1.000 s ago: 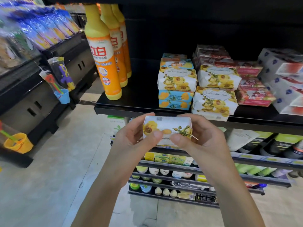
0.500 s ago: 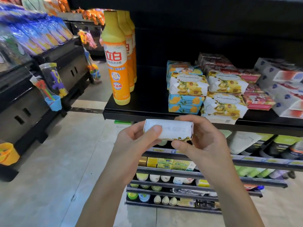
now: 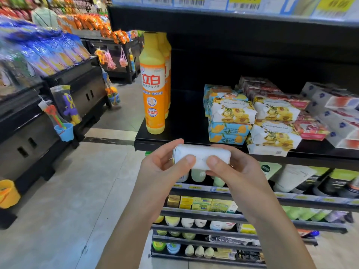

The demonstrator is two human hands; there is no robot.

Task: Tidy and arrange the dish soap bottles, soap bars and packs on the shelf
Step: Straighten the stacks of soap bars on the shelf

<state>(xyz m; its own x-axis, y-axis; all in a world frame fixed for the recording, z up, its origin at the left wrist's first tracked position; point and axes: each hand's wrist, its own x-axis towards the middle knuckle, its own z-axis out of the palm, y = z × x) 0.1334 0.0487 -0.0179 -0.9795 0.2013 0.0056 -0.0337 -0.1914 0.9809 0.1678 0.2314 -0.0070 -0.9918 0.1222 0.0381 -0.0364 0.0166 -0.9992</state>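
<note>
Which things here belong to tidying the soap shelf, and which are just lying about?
Job: white paper-wrapped soap bar, gripped by left hand and right hand; tall orange plastic dish soap bottles; yellow-flowered white soap packs; black shelf.
Lying about: hanging blue plastic toy bucket; white tube on the lower shelf.
</note>
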